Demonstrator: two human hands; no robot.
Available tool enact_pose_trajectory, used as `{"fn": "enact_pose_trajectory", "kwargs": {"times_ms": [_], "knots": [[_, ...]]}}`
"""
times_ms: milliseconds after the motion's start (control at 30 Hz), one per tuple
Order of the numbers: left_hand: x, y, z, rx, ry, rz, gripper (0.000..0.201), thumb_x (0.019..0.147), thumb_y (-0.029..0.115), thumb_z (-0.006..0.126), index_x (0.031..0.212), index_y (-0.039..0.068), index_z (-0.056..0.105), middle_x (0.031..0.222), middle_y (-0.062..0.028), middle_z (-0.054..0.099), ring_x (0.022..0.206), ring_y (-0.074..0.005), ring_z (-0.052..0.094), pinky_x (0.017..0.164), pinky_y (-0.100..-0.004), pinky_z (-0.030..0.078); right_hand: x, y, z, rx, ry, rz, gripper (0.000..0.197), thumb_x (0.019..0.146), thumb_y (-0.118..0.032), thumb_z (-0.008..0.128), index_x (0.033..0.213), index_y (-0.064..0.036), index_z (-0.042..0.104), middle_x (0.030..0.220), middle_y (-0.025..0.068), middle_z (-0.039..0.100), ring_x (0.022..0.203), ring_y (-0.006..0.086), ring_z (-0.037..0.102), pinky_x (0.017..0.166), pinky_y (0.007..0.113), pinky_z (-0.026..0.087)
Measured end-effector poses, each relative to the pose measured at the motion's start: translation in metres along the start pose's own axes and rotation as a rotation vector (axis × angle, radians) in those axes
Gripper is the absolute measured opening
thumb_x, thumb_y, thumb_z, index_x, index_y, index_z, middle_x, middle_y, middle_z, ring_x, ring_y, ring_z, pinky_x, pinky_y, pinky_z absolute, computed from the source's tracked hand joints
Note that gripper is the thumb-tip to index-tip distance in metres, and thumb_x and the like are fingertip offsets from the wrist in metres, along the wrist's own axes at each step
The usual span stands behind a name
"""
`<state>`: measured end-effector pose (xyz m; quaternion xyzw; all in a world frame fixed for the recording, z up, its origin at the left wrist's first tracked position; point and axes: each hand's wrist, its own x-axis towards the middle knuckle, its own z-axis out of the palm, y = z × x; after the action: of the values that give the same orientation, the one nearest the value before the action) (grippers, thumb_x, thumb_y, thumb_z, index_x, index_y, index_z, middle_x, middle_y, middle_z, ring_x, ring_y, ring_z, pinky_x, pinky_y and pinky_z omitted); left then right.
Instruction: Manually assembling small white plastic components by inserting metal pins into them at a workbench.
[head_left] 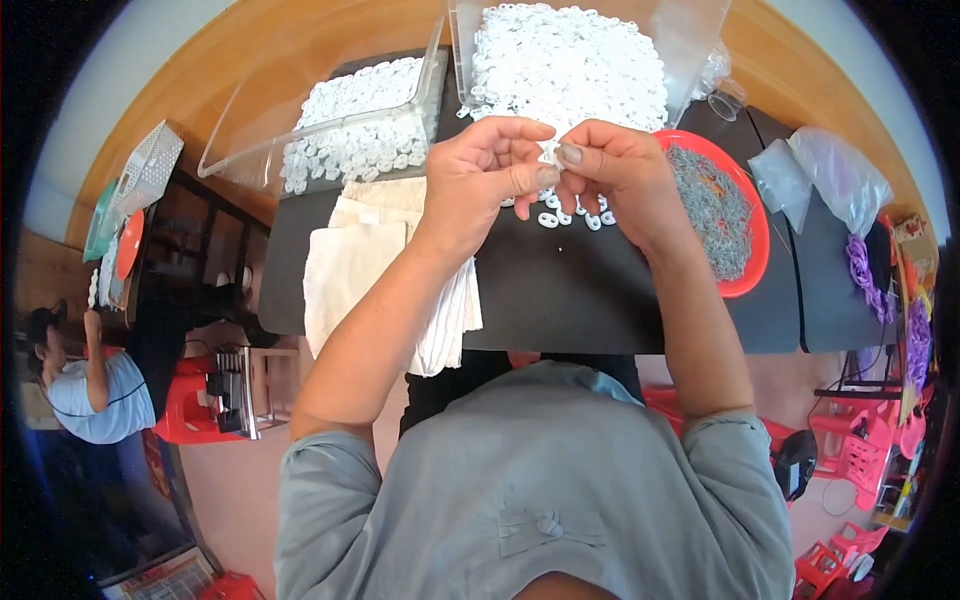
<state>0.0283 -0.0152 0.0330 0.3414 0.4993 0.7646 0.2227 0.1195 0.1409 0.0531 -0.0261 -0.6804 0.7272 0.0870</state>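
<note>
While both forearms reach over the dark bench (580, 300), a small white plastic piece (548, 152) is held up between the worker's fingertips, above the bench and in front of the right-hand clear bin (696, 50). I see the right hand (622, 178) pinching it with thumb and fingers; the left hand (478, 168) is curled close against it from the other side, its thumb and forefinger bent toward it, though I cannot tell whether they grip it. Just below the hands, loose white oval pieces (592, 222) with holes lie on the bench. That bin is heaped with more of the same, and so is another clear bin (415, 102) to its left. Near the left forearm lies a stack of cream cloths (345, 262). Beside the right forearm sits a red basin (755, 262) holding a tangle of grey bits (722, 240), with clear plastic bags (840, 168) farther right.
</note>
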Motion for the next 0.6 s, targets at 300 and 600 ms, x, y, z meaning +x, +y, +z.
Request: {"fn": "enact_pose_trajectory", "kwargs": {"times_ms": [300,600], "knots": [[-0.007,0.007,0.005,0.081,-0.040,0.022,0.027,0.077,-0.002,0.073,0.103,-0.004,0.063,0.081,-0.0066,0.064,0.066,-0.0105,0.060,0.051,-0.0205,0.047,0.000,0.000,-0.001,0.133,-0.085,0.088,0.020,0.092,-0.021,0.060,0.080,-0.0046,0.061,0.064,0.0012,0.059,0.052,0.0112,0.058,0.044,0.020,0.037],[-0.014,0.006,0.007,0.109,-0.124,0.235,0.020,0.079,-0.003,0.071,0.095,-0.005,0.060,0.080,-0.0102,0.065,0.068,-0.0156,0.063,0.058,-0.0243,0.051,-0.005,0.002,0.000,0.347,-0.206,0.162,0.019,0.088,-0.015,0.064,0.081,0.0012,0.060,0.061,0.0038,0.055,0.050,0.0129,0.056,0.040,0.019,0.034]]}}
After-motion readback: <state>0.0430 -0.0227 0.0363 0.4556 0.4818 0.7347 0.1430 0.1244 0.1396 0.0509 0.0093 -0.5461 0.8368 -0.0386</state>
